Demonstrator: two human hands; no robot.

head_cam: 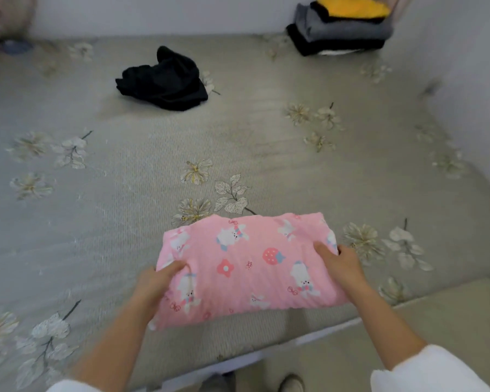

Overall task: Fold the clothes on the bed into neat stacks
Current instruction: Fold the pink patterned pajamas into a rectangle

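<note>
Holding a folded pink garment [246,267] by both ends over the near edge of the bed [266,154].
Gripping its left end with the left hand [153,287], thumb lying on top and fingers tucked out of sight underneath; clasping its right end with the right hand [343,264] the same way, thumb pressing the bunny-printed fabric. Facing, well beyond it toward the far side, a crumpled black garment [164,80], and in the far right corner a stack of folded clothes [340,32], showing black and grey layers under a yellow piece.
</note>
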